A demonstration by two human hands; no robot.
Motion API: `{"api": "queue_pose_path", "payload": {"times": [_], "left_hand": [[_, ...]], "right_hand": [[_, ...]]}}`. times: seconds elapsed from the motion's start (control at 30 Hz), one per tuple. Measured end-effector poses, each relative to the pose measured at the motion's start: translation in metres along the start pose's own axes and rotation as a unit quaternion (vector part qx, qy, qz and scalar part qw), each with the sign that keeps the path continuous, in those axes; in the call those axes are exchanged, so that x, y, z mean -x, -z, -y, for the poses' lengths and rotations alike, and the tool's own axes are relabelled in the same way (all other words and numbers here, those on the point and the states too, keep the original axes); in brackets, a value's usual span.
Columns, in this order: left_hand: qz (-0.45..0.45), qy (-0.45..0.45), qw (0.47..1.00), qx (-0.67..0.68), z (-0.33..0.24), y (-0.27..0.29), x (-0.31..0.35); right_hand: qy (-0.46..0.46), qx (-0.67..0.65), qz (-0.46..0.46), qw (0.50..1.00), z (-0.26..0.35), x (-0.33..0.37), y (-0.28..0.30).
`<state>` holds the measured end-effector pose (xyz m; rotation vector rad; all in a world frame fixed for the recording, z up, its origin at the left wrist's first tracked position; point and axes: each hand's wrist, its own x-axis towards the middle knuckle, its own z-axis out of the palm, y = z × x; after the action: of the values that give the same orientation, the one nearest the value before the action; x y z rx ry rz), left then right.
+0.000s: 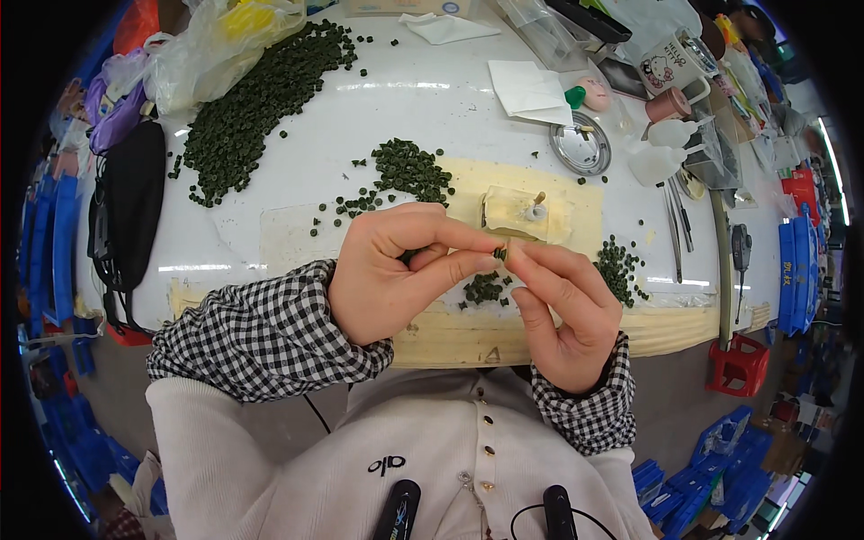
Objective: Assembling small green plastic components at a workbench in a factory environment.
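Surface: a white tabletop (450, 108), worn and scattered with specks, with a cream-yellow board (576, 202) at its near side. A large heap of small dark green parts (261, 112) lay at upper left, a smaller heap (409, 171) near the middle, and a loose cluster (618, 268) to the right. A cream block (526, 211) with an upright peg sat on the board.

Hands: the left hand (396, 270) pinched a small green part (499, 255) between thumb and forefinger, over the board and in front of the block. The right hand (567, 310) met the same part at its fingertips, thumb standing apart below; could not tell whether it also gripped.

Surroundings: a clear plastic bag (216, 54) and a black pouch (135, 202) lay at left; white tissue (531, 90), a round metal dish (580, 148), tweezers (675, 229) and a mug (670, 67) at right. Beyond the table: grey floor (675, 391), a red stool (738, 364), blue bins (796, 274) on both sides.

Writing: dark print and a cartoon figure on the mug; pale characters on a right-hand bin; dark stitched-looking letters on the wearer's cream top (432, 441).
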<state>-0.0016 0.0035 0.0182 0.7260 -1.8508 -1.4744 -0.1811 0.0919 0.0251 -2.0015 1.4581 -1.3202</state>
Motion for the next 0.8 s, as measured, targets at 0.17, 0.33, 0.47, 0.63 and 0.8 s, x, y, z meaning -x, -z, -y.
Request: {"api": "queue_pose_path", "payload": {"times": [0.17, 0.33, 0.47, 0.63, 0.8], "left_hand": [[-0.013, 0.021, 1.0, 0.012, -0.001, 0.002, 0.001], [-0.01, 0.028, 0.999, 0.031, 0.0, -0.001, -0.002], [-0.014, 0.028, 0.999, 0.027, 0.001, -0.001, -0.001], [-0.014, 0.004, 1.0, 0.004, 0.001, 0.0, -0.002], [-0.006, -0.029, 0.999, -0.035, 0.0, 0.001, 0.0]], "right_hand": [[-0.046, 0.113, -0.084, 0.989, -0.005, -0.019, 0.017], [-0.003, 0.23, -0.038, 0.972, -0.025, -0.039, 0.022], [0.002, 0.219, -0.026, 0.975, -0.03, -0.044, 0.015], [0.017, 0.188, -0.072, 0.979, -0.016, -0.044, 0.024], [0.035, 0.028, -0.08, 0.996, 0.007, -0.037, 0.032]]}}
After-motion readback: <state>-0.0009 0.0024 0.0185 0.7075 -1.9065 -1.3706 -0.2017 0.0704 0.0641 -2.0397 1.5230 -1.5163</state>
